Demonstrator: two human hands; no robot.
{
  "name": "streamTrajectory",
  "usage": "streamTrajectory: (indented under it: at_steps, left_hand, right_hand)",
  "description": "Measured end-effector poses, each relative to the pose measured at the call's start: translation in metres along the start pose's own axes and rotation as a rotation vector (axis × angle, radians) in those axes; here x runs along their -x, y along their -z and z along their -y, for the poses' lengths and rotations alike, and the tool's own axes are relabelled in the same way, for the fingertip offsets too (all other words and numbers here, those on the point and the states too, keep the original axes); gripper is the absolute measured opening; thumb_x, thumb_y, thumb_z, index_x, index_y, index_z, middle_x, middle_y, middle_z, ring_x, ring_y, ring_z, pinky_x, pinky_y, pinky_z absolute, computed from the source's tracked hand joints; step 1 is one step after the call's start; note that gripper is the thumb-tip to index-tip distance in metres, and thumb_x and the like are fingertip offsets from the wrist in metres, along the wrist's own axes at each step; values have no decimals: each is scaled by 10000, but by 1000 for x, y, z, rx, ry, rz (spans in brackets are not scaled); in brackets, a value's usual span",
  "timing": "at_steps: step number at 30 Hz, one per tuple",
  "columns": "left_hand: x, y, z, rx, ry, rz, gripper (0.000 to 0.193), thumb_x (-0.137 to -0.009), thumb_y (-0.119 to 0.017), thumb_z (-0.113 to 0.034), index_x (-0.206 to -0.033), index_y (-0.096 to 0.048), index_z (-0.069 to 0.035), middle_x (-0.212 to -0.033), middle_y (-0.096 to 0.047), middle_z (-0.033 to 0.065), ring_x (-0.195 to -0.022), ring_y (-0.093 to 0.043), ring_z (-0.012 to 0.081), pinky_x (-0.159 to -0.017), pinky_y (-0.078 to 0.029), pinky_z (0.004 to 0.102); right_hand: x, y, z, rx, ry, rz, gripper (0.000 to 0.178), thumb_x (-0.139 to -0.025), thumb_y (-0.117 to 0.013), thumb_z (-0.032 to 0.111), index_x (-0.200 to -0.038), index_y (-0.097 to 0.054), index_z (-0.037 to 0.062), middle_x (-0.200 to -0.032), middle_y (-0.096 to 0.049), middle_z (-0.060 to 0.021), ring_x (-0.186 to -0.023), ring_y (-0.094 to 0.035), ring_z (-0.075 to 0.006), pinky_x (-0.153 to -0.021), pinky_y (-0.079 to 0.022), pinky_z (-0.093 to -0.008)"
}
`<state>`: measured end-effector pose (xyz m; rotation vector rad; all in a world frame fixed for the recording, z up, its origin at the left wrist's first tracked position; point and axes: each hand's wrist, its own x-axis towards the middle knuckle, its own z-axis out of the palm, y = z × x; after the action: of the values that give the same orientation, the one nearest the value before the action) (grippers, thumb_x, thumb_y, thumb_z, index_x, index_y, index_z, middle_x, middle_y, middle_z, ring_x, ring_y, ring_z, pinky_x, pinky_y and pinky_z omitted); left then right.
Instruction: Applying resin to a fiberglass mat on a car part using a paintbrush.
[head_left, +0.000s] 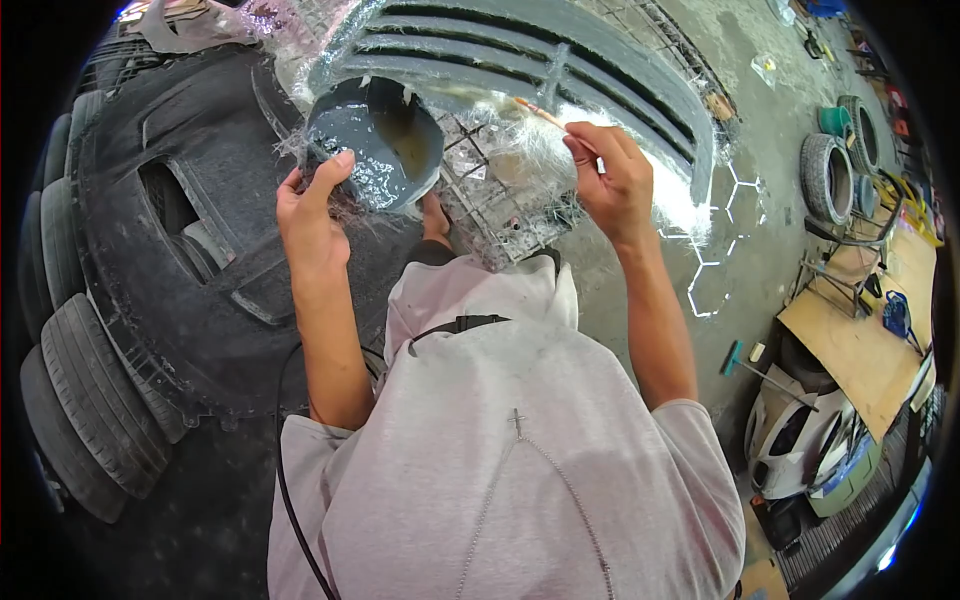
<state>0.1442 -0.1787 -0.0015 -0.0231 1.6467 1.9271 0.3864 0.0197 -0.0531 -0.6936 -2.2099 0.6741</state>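
Brush at the fibrous edge of a grey slatted panel, container of grey liquid held beside it

Nearest the camera is the pale grey shirt [490, 370], with a chain [585, 505] and its cross pendant lying on the chest. A black cable [285, 480] runs down along the left side of the shirt.

Both bare forearms reach forward. The left hand [318, 205] is curled on the near left edge of a round container [392, 100], the thumb laid over the rim; its other fingers are mostly hidden. The container is tilted, showing glossy grey liquid [355, 130] and a brownish patch inside. The right hand [615, 180] is closed in a pinch, thumb against fingers, on the pale handle of a slim brush [540, 112]. Its orange-tinted end points left, close to the panel's lower edge; whether it touches, I cannot tell.

Beyond the hands spans the grey slatted panel [556, 75], with loose white fibres [545, 150] along its near edge. Under it shows a wire grid [470, 165].

Down on the left lies a large black moulded part [230, 200], with stacked tyres [90, 390] along its outer side. Farther off to the right are a green-headed broom [735, 357], a tan board [865, 320] and two more tyres [828, 180] beside a green bucket [833, 121].
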Motion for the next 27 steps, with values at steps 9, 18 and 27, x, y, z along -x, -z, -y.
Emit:
streamTrajectory:
  at_steps: [9,18,27]
  left_hand:
    - [3,1,5,-35,-24,-25,591,-761,-808,-79,-1211,-460,80,-1098,-622,144,-1003,-629,209,-924,-501,336]
    - [7,-4,4,-10,-34,-68,665,-700,-849,-36,-1207,-442,103,-1060,-625,153,-913,-650,205,-856,-527,315]
    - [10,-5,6,-73,-25,-12,638,-763,-805,-56,-1242,-410,92,-1097,-615,149,-1013,-622,205,-933,-499,338]
  right_hand:
    - [37,3,1,180,225,163,333,-730,-687,-33,-1024,-693,123,-921,-701,-29,-753,-656,-198,-617,-456,-347]
    - [44,-7,7,87,120,66,327,-746,-708,10,-1057,-704,110,-983,-708,-17,-780,-662,-189,-642,-450,-332]
    - [42,-2,14,93,21,12,247,-802,-707,66,-1043,-727,111,-940,-717,-22,-763,-670,-201,-649,-468,-323]
